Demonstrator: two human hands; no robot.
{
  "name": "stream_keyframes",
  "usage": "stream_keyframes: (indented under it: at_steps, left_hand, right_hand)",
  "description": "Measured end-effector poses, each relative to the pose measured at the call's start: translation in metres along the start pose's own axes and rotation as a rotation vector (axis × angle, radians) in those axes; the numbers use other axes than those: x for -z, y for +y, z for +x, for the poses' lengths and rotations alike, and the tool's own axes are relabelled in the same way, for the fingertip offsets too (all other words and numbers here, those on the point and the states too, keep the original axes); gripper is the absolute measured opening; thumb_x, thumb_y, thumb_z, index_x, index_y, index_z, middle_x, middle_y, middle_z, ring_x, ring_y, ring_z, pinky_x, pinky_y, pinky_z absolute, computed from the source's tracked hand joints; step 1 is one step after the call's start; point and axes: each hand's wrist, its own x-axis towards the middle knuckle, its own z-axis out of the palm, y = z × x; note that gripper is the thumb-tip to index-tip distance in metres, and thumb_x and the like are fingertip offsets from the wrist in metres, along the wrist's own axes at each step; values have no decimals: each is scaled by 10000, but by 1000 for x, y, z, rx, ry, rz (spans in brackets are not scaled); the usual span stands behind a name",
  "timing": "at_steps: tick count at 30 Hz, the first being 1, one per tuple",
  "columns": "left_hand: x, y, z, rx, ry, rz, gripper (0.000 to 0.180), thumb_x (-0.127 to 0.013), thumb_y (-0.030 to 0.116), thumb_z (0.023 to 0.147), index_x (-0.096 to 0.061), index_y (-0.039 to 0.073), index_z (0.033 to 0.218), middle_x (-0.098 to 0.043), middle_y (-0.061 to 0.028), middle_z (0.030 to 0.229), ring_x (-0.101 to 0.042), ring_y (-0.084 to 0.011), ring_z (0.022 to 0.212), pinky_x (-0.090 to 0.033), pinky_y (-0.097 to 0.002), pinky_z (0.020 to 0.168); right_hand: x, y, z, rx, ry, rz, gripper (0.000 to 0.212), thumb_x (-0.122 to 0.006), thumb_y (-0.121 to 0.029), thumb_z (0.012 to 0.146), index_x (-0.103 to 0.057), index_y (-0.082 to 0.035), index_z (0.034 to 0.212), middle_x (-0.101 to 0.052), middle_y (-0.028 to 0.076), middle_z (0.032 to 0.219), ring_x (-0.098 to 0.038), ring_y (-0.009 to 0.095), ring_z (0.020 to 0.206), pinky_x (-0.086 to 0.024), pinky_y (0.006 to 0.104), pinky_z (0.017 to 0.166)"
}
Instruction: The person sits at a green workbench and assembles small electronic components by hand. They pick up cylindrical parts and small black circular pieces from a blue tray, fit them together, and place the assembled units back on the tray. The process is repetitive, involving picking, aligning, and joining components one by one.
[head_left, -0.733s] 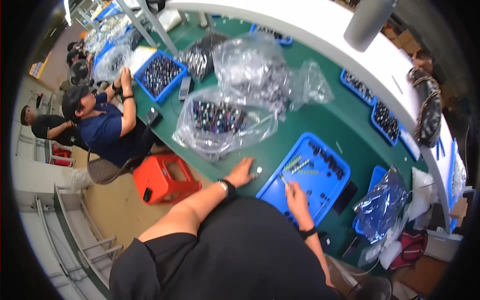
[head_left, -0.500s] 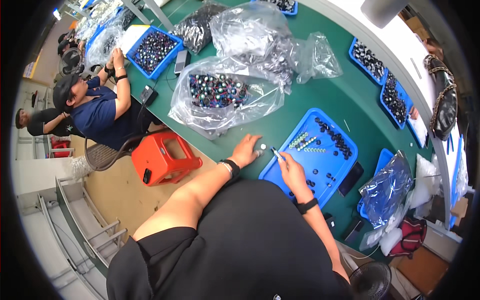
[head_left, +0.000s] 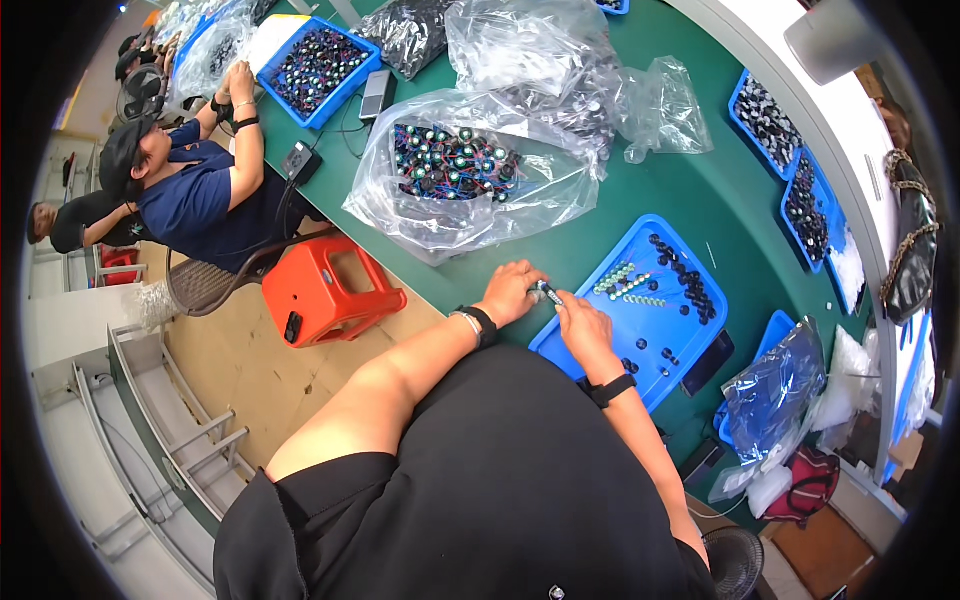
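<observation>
My left hand (head_left: 513, 293) is above the green table, fingers pinched at the tip of a slim pen-like tool (head_left: 552, 294). What those fingertips hold is too small to make out. My right hand (head_left: 587, 330) grips the tool, reaching over the near left edge of a blue tray (head_left: 655, 325). Inside that tray lie small black round parts (head_left: 705, 300) along the right side, short rows of small green-and-silver pieces (head_left: 625, 282) and a few loose black discs (head_left: 640, 345).
Beyond my hands sits an open clear bag (head_left: 560, 195) of wired round parts. More plastic bags (head_left: 530, 50) and blue trays (head_left: 840, 240) line the table. A dark phone-like slab (head_left: 708, 362) touches the tray's right. At left, a co-worker (head_left: 205, 205) sits near a red stool (head_left: 330, 290).
My left hand has moved right and closed in on the tool's tip, meeting my right hand. The small white piece seen on the table beside my left hand is no longer visible.
</observation>
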Motion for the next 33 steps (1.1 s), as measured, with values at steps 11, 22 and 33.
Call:
stream_keyframes:
  at_steps: [11,22,33]
  left_hand:
    - [3,-3,5,-39,32,3,318,-659,91,745,-641,157,1055,-569,-47,982,-523,-260,959,-392,-383,850]
    - [4,-4,4,-29,-13,-23,232,-621,187,788,-651,176,1018,-572,-40,971,-523,-252,950,-379,-382,814]
    - [19,7,4,147,-57,-445,272,-654,110,805,-582,86,1066,-595,-102,844,-596,-272,797,-486,-366,722]
  right_hand:
    - [-4,-12,20,197,-71,-326,263,-538,-81,779,-618,-1,1017,-646,149,734,-652,278,641,-513,377,569]
    - [-22,-42,38,306,-23,-388,98,-563,-94,722,-643,-40,737,-654,127,710,-658,239,678,-520,350,584]
    - [152,-75,41,264,536,586,268,-572,-154,921,-597,-9,1146,-671,129,901,-642,194,752,-497,313,653]
